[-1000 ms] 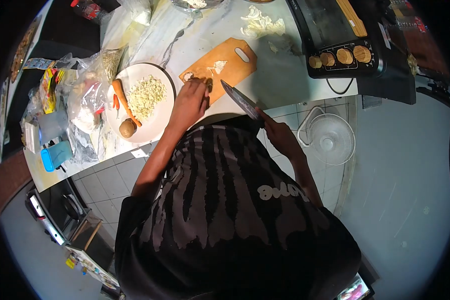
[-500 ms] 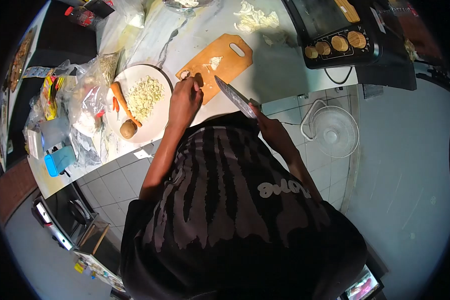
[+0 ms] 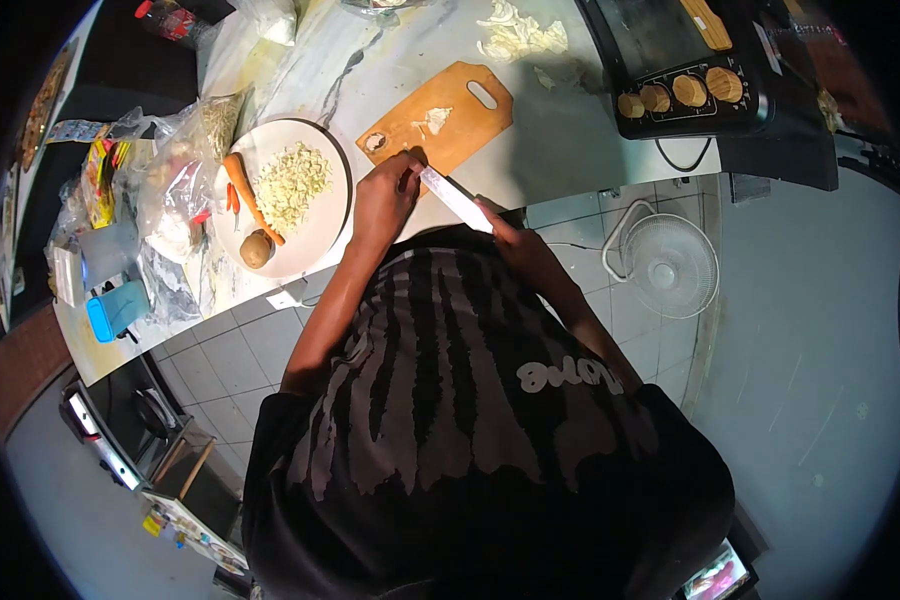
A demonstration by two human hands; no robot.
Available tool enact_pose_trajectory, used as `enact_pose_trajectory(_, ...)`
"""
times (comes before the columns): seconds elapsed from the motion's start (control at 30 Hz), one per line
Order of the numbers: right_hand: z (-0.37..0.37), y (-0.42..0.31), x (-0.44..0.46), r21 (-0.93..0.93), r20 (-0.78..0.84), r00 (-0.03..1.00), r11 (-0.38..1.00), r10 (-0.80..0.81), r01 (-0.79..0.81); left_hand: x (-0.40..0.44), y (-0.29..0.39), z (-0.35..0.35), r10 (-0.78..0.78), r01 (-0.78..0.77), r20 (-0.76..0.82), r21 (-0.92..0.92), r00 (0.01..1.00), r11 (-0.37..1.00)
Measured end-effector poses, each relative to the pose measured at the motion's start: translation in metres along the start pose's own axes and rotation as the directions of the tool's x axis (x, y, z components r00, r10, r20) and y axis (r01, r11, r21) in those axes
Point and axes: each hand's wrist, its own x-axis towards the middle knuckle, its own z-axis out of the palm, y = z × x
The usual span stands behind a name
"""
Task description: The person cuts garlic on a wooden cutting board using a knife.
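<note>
One knife (image 3: 455,199), its blade pale and glinting, is grasped in the right hand (image 3: 522,248), tip at the near edge of the single cutting board (image 3: 460,145). The left hand (image 3: 380,205) is curled beside the tip; whether it grips anything cannot be told. The board, orange-brown with one slot, bears pale scraps (image 3: 434,121) and one small round piece (image 3: 375,142). Left of it, one plate (image 3: 312,232) holds one carrot (image 3: 244,195), one brown round vegetable (image 3: 256,249), small red pieces (image 3: 232,198) and one chopped heap (image 3: 292,187). The worktop (image 3: 425,45) is marbled.
</note>
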Motion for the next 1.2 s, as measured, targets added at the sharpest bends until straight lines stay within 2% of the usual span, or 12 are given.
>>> enact_pose_trajectory(0.07,0.003,0.001,0.006,0.073,-0.079,0.984,0.983,-0.160,0.166,0.000,-0.009,0.000,0.029,-0.029,-0.033,-0.007,0.999,1.000)
enact_pose_trajectory(0.2,-0.005,-0.030,0.029,0.090,0.100,0.991,0.992,-0.092,0.083,-0.003,-0.026,-0.028,-0.002,0.009,-0.104,0.069,0.995,0.998)
enact_pose_trajectory(0.27,0.003,-0.050,0.046,0.007,0.015,0.954,0.954,-0.299,0.299,-0.010,-0.033,-0.052,-0.078,0.089,-0.214,0.043,0.974,0.995)
enact_pose_trajectory(0.4,-0.008,-0.094,0.061,-0.065,0.143,0.950,0.956,-0.276,0.287,-0.021,-0.053,-0.093,-0.227,0.384,-0.497,0.242,0.838,0.891)
enact_pose_trajectory(0.47,-0.022,-0.107,0.061,-0.066,0.160,0.953,0.961,-0.257,0.270,-0.025,-0.053,-0.098,-0.130,0.358,-0.528,0.357,0.839,0.863)
enact_pose_trajectory(0.53,-0.034,-0.103,0.059,-0.073,0.175,0.959,0.968,-0.225,0.241,-0.022,-0.038,-0.089,-0.112,0.285,-0.559,0.233,0.822,0.930)
enact_pose_trajectory(0.67,-0.061,-0.066,0.040,-0.095,0.087,0.987,0.985,-0.138,0.146,0.001,-0.022,-0.062,0.011,0.021,-0.203,0.153,0.979,0.988)
enact_pose_trajectory(0.73,-0.067,-0.039,0.028,-0.051,-0.152,0.954,0.966,-0.259,0.254,0.016,-0.018,-0.047,0.152,-0.139,-0.080,0.144,0.985,0.980)
enact_pose_trajectory(0.77,-0.073,-0.031,0.021,-0.055,-0.159,0.954,0.967,-0.255,0.250,0.022,-0.016,-0.041,0.167,-0.164,0.003,0.205,0.986,0.965)
enact_pose_trajectory(0.83,-0.081,-0.027,0.010,-0.111,-0.078,0.996,0.993,-0.036,0.028,0.027,-0.019,-0.030,0.225,-0.229,0.046,0.267,0.973,0.936)
enact_pose_trajectory(0.93,-0.085,-0.027,0.004,-0.116,-0.033,0.996,0.990,0.083,-0.086,0.028,-0.026,-0.022,0.288,-0.302,0.092,0.352,0.953,0.886)
enact_pose_trajectory(1.2,-0.077,-0.018,-0.002,-0.156,0.017,0.997,0.985,0.082,-0.078,0.014,-0.030,-0.025,0.318,-0.342,0.136,0.232,0.938,0.911)
